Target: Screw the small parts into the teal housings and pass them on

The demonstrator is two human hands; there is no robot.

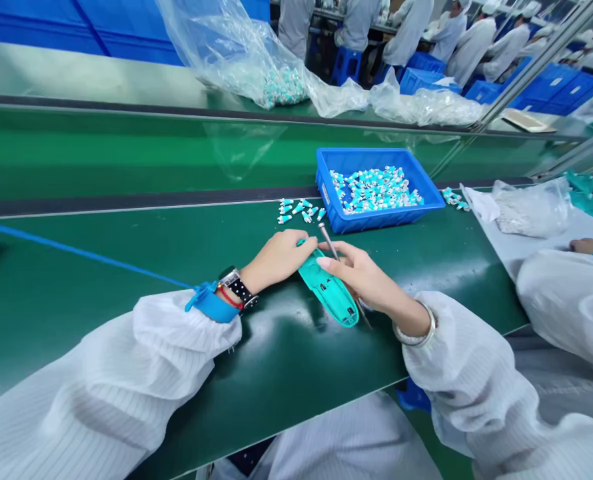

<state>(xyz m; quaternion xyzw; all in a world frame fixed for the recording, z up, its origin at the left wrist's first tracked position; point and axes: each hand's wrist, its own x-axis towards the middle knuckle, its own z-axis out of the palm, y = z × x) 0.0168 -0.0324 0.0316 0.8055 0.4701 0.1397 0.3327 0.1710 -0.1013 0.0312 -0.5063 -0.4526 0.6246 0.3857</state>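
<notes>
My left hand [279, 257] rests on the green table with its fingers curled onto the far end of a teal plastic housing [329, 293]. My right hand [364, 277] pinches the same housing from the right side and also holds thin metal tweezers [328, 241], whose tip sticks up past the fingers. The housing lies flat between both hands. A blue wrist strap [211, 303] and a watch sit on my left wrist.
A blue bin [329, 190] of small teal-and-white parts stands just beyond my hands, with several loose ones [299, 210] on the table to its left. Clear plastic bags [256, 60] lie on the far shelf. Another person's sleeve [566, 300] is at right.
</notes>
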